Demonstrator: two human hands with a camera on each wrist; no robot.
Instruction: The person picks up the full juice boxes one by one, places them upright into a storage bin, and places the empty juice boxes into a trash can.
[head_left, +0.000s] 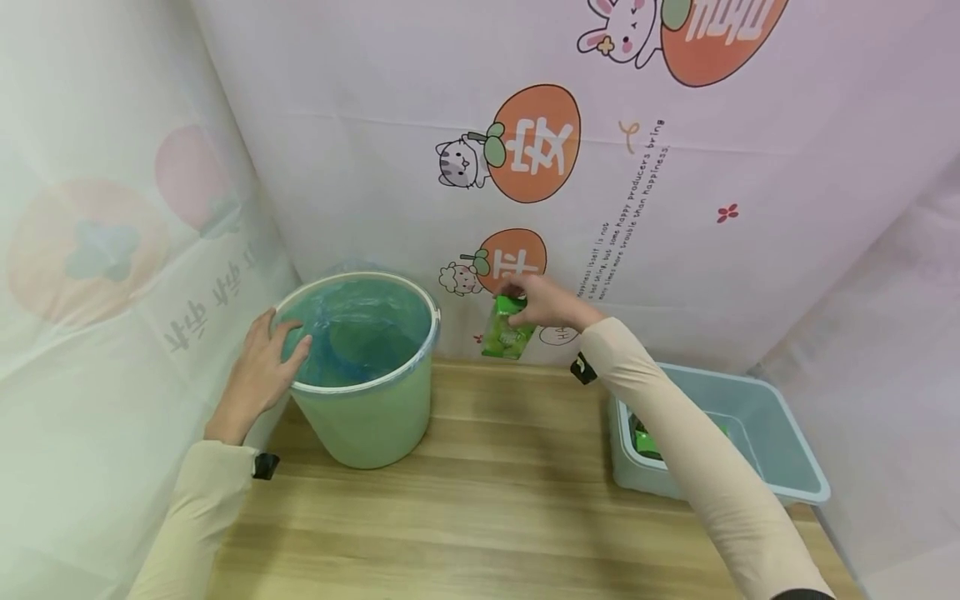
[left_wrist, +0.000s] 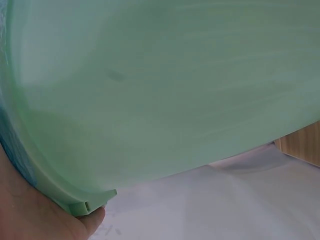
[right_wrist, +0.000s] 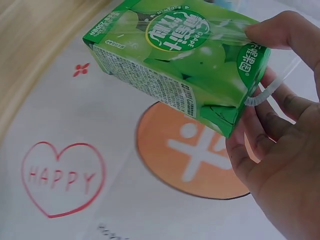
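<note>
My right hand (head_left: pixel 549 302) pinches a green grape juice box (head_left: pixel 506 340) by one end, between the thumb and fingers. It hangs in the air to the right of the bucket. In the right wrist view, a bent clear straw (right_wrist: pixel 265 95) sticks out of the held end. My left hand (head_left: pixel 258 371) grips the left rim of the light green bucket (head_left: pixel 367 423), with thumb and some fingers over its inside edge. Seen from the left wrist, a fingertip (left_wrist: pixel 95 220) lies under the rim's tab. A bluish plastic bag (head_left: pixel 356 325) lines the bucket.
A pale blue plastic bin (head_left: pixel 776 433) stands at the right, with green packages (head_left: pixel 647 442) partly hidden by my right forearm. Bucket and bin stand on a wood-grain table (head_left: pixel 480 508). Printed white cloth (head_left: pixel 360 167) hangs behind and at both sides.
</note>
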